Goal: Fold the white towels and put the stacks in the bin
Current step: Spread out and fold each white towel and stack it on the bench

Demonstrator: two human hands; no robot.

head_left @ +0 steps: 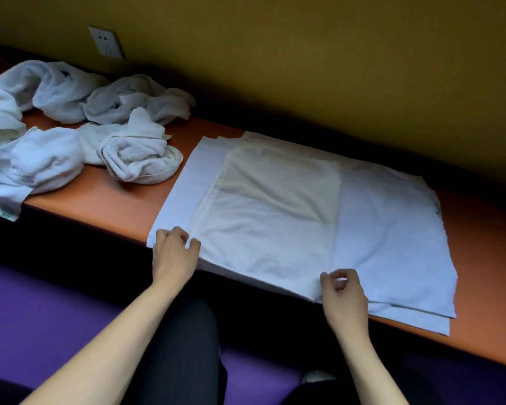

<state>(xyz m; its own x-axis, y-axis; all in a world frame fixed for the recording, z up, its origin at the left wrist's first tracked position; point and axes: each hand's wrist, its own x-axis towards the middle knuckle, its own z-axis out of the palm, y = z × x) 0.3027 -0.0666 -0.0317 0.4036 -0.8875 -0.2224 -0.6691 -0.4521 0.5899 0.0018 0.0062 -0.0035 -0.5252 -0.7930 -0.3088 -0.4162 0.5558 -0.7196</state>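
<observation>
The left hand [174, 252] pinches the near corner of the top towel [263, 217], and the right hand [343, 290] pinches its other near corner, probably to lift that edge for a fold. Crumpled towels [79, 118] wait beyond the left hand.

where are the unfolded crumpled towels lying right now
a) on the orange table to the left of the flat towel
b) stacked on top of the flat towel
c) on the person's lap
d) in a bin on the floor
a: the crumpled towels sit heaped on the orange table, left of the flat towel whose near edge both hands pinch.
</observation>
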